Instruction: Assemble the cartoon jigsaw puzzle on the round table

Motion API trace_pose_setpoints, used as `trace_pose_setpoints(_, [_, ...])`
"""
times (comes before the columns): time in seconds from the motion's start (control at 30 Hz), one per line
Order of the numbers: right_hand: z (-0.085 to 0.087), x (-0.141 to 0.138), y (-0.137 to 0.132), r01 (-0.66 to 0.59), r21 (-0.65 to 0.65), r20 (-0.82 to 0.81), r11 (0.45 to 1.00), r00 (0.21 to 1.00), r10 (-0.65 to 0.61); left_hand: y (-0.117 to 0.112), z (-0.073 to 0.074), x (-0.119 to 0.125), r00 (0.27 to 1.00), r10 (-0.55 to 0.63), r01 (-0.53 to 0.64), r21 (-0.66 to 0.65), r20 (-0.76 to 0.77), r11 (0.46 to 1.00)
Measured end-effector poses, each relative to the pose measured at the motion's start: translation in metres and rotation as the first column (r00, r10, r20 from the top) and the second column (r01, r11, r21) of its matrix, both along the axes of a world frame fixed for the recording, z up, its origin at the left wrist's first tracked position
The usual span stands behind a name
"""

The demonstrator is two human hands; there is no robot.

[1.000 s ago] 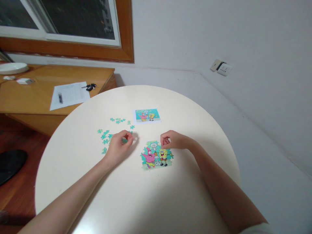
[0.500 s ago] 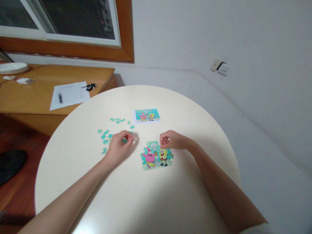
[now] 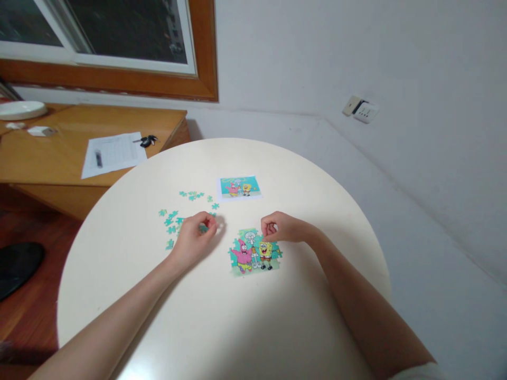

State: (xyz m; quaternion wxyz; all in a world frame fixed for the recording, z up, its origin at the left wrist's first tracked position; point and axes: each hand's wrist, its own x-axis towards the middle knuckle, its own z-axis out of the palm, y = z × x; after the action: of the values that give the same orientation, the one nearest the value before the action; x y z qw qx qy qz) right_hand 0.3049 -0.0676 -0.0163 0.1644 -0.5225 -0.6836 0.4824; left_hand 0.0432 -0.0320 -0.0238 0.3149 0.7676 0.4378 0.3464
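Two bare hands over the table, well apart from each other, and here's the left hand [image 3: 196,235], fingers curled round toward the thumb in a loose ring; whether a piece is pinched at the tips, I can't tell. Across to the right hand [image 3: 287,227], fingers bent inward, its tips right at the upper right of the partly joined puzzle [image 3: 255,258]; again, no telling from here whether anything sits between them. And that puzzle lies flat between the two hands, a little nearer the person, pink, white and yellow cartoon figures locked together, its side and top edges knobbly. Over by the left hand, loose puzzle pieces [image 3: 171,230], mostly teal-green, scatter to its left and beyond it, some partly hidden behind the fingers. Farther up, the picture card [image 3: 240,187] lies flat, showing the same trio! All of it on the round white table [image 3: 253,322]. Out to the left, a wooden desk [image 3: 71,116] carries a printed sheet [image 3: 114,153] with dark keys [image 3: 148,141] at its corner, a window [image 3: 130,26] above, and wall sockets [image 3: 365,112] off to the right.
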Motion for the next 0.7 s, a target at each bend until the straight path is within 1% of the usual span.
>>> trace_pose_setpoints(0.27, [0.0009,0.0002,0.0002,-0.010,-0.006,0.006,1.000,1.000,0.010,0.0001,-0.0003,0.0000,1.000,-0.001,0.001,-0.003,0.009,1.000])
trace_pose_setpoints(0.53, [0.0007,-0.0004,-0.0003,-0.023,-0.003,0.021,1.000,1.000,0.023,0.0005,0.0009,0.0002,1.000,0.004,-0.004,0.008,-0.015,1.000])
trace_pose_setpoints(0.7, [0.0002,-0.0012,-0.0005,-0.031,-0.002,0.021,1.000,0.999,0.031,0.0007,-0.0015,0.0003,1.000,0.002,-0.002,0.006,-0.024,1.000])
